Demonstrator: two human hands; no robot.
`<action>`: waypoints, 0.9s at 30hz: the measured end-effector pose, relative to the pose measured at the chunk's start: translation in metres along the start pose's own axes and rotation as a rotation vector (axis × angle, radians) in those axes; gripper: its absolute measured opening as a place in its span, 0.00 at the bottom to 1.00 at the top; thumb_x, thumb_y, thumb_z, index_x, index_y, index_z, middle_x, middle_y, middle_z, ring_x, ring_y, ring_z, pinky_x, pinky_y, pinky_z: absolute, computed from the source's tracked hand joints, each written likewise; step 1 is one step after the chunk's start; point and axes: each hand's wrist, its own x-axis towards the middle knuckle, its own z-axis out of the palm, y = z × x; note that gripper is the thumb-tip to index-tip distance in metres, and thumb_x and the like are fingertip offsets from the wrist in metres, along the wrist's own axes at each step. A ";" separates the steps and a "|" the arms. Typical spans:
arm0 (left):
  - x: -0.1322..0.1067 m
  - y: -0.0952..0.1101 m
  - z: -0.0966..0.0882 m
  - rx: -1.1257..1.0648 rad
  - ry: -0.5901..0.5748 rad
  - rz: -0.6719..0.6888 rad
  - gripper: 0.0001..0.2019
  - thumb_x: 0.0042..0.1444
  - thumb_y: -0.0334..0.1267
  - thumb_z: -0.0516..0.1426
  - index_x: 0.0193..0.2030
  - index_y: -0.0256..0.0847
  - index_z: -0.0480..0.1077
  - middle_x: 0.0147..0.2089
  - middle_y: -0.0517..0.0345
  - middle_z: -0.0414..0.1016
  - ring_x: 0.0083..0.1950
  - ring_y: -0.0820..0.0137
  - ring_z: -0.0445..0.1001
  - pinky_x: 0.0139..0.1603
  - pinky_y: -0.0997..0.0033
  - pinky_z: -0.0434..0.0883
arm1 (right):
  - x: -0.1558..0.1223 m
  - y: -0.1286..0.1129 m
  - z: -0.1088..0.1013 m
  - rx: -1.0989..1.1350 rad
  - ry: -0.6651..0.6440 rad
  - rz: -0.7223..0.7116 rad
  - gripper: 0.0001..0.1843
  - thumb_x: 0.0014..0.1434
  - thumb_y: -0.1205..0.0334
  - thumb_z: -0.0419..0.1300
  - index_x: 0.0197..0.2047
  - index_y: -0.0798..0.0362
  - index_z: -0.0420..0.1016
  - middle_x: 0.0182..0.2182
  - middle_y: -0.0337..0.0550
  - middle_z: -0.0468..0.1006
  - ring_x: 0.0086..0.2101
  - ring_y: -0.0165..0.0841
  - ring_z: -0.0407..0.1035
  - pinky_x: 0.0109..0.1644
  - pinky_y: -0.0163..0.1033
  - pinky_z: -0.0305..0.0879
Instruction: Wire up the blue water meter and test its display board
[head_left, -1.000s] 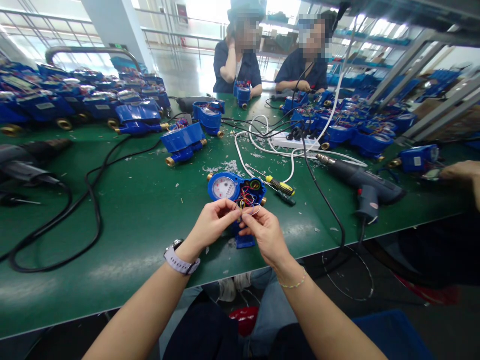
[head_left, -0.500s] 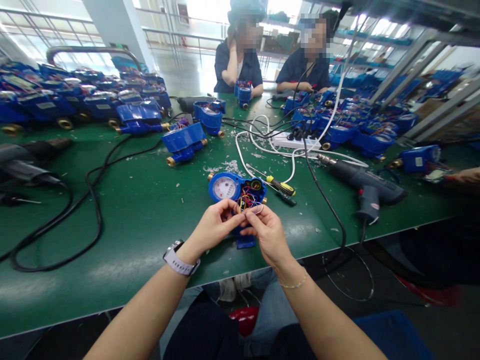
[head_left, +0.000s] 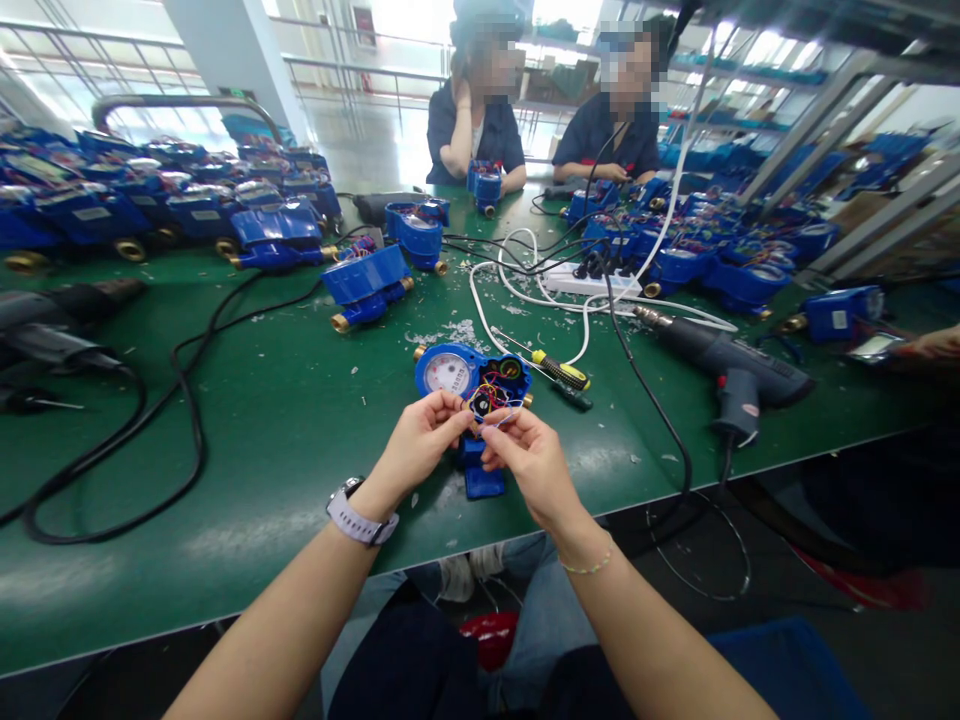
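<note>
A blue water meter (head_left: 448,374) lies in front of me, its white dial facing up and its wiring compartment uncovered. Red, yellow and white wires (head_left: 496,388) spill from that compartment. My left hand (head_left: 429,432) pinches thin wires at the near side of the meter, thumb against forefinger. Close beside it, my right hand (head_left: 525,455) is also closed in a pinch, with a pale wire looping out by its fingers. The exact wire ends between the fingertips are too small to make out. Below the hands a blue flap-like cover (head_left: 484,482) hangs toward the table edge.
A yellow-black screwdriver (head_left: 561,370) lies right of the meter, and a heat gun (head_left: 724,365) beyond it. Another heat gun (head_left: 60,320) is at left. More meters (head_left: 367,285), a white power strip (head_left: 592,280) and cables cover the far side. Two people sit opposite; another person's hand (head_left: 934,345) shows at right.
My hands have drawn slightly apart, the left shifting a little left. More of the wiring compartment and the blue cover shows between and below them.
</note>
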 end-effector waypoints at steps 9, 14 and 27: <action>0.002 0.001 0.000 -0.056 0.024 -0.059 0.16 0.47 0.46 0.64 0.31 0.35 0.68 0.27 0.59 0.75 0.22 0.79 0.64 0.24 0.78 0.61 | -0.001 0.001 -0.005 -0.117 -0.005 -0.068 0.12 0.56 0.52 0.60 0.35 0.53 0.68 0.29 0.39 0.76 0.24 0.28 0.69 0.25 0.32 0.69; 0.002 0.001 -0.001 -0.097 0.012 -0.094 0.17 0.46 0.47 0.66 0.31 0.35 0.70 0.28 0.58 0.76 0.23 0.79 0.64 0.25 0.79 0.61 | 0.000 -0.004 -0.008 -0.027 0.012 -0.048 0.12 0.54 0.56 0.60 0.32 0.51 0.62 0.28 0.35 0.75 0.19 0.24 0.64 0.23 0.31 0.66; -0.004 0.005 0.000 -0.064 -0.067 -0.024 0.14 0.49 0.47 0.64 0.29 0.35 0.73 0.26 0.60 0.75 0.26 0.77 0.66 0.29 0.77 0.64 | 0.004 -0.009 0.004 -0.074 0.021 -0.005 0.16 0.48 0.53 0.67 0.36 0.55 0.79 0.22 0.35 0.71 0.19 0.23 0.56 0.20 0.30 0.59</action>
